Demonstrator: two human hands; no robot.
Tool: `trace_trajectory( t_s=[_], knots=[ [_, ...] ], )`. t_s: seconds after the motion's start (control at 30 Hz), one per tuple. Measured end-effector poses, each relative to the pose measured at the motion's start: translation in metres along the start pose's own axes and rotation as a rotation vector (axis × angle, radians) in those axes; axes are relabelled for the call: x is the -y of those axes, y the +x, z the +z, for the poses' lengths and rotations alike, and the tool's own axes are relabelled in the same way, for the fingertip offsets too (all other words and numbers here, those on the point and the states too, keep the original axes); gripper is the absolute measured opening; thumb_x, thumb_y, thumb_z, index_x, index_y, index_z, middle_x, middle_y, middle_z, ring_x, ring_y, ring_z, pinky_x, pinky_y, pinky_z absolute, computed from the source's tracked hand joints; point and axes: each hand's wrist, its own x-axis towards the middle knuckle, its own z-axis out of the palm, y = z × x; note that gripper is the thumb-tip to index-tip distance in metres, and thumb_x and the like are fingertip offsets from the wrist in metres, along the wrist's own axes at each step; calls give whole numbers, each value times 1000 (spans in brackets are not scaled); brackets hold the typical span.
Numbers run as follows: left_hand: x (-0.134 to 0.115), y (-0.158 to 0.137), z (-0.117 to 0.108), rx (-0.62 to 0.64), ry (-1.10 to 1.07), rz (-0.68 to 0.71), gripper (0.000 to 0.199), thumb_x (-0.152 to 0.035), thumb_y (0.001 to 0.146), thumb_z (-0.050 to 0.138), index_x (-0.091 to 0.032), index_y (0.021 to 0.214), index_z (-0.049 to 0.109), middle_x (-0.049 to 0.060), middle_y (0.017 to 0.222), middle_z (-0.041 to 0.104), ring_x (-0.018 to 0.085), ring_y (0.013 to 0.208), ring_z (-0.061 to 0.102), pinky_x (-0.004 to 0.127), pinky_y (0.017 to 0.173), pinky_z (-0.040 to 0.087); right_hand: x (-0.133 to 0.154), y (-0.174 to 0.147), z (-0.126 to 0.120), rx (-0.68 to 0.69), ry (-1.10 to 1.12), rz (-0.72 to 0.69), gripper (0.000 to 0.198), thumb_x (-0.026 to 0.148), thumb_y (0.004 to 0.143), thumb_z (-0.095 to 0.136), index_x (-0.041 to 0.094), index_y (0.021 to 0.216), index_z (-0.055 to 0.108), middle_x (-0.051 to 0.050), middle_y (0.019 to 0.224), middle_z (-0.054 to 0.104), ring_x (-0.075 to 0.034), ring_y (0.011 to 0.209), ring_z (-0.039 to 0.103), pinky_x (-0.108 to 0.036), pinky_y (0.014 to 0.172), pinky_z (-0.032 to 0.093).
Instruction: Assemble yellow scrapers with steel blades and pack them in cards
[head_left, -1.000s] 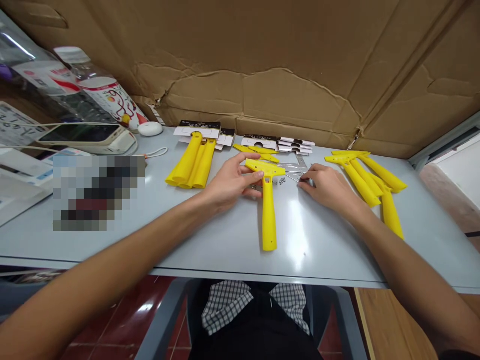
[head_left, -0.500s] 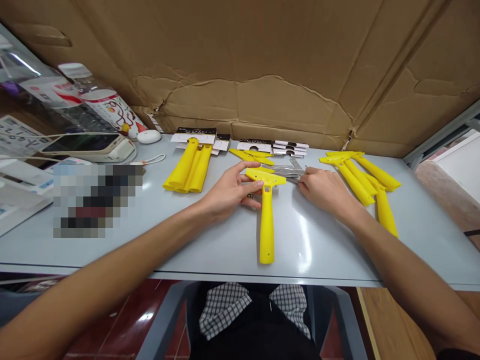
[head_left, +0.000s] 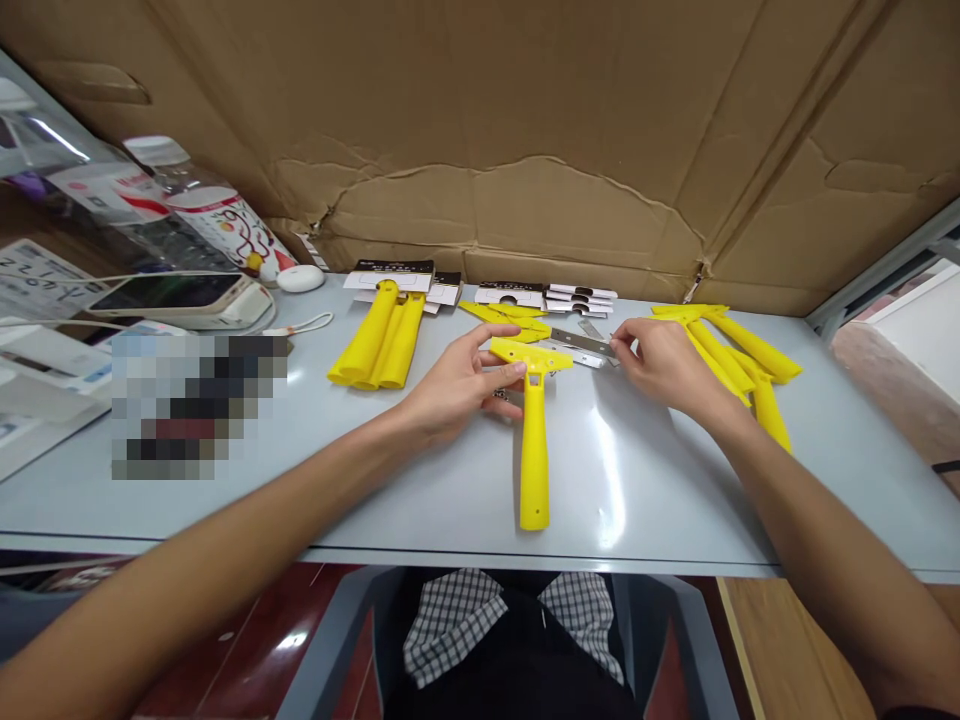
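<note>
Head view, from the left: a bottle (head_left: 225,220) leans by the cardboard (head_left: 480,120), with a phone (head_left: 169,292) and a small white case (head_left: 300,278) nearer. Next, a group of yellow handles under printed cards (head_left: 394,270) lies side by side, probably to keep the carded ones apart from the rest.

The left hand (head_left: 469,375) has closed its thumb over the left end of the T-shaped head of a yellow handle (head_left: 534,450), fingers behind it; that likely steadies the head while leaving its holes facing up and the grip pointing towards the person. Whether the handle rests on the table (head_left: 450,480) is hard to tell. Small metal bits (head_left: 501,394) show by the fingers.

Behind it lie flat yellow pieces (head_left: 491,312) and folded cards (head_left: 510,293), seemingly kept within easy reach. The right hand (head_left: 664,360) pinches the right end of a grey blade (head_left: 577,342) between thumb and fingertips, perhaps to keep off its long edges. Farther right, loose yellow handles (head_left: 750,362) overlap in a pile beside that wrist.
</note>
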Motion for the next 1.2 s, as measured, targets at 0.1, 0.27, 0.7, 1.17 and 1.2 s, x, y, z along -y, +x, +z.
trace_trajectory(
  t_s=[0.1,0.27,0.7,1.17,1.2],
  knots=[
    [1,-1,1,9,-10,2,58,-18,94,75,-19,147,51,11,100,74,26,89,77,39,63,70,-3,3,0,4,186,25,16,24,96,54,20,88,68,-5,83,74,-20,72,60,-32,66,36],
    [0,-3,3,6,-25,-10,56,-15,94,74,-18,146,52,9,98,73,24,86,77,37,62,70,-2,6,-2,14,388,78,20,30,97,55,20,84,66,-3,77,70,-18,68,56,-32,66,39],
    [2,-3,4,31,-30,-18,54,-15,95,73,-19,145,52,11,104,74,25,85,78,37,61,70,7,2,-3,120,615,105,24,37,98,57,20,85,66,-1,76,61,-16,69,49,-31,62,37],
    [2,-5,6,66,-3,14,62,-17,95,72,-24,150,45,6,95,73,21,74,78,37,66,69,16,-3,-1,132,663,4,27,40,98,58,17,88,69,-2,77,65,-15,67,53,-31,63,40],
    [2,-6,6,74,5,24,65,-17,94,73,-25,152,45,6,95,73,20,72,77,37,66,68,17,-3,-1,128,665,-4,27,40,98,59,17,88,69,-3,78,66,-15,68,54,-31,63,41]
  ],
)
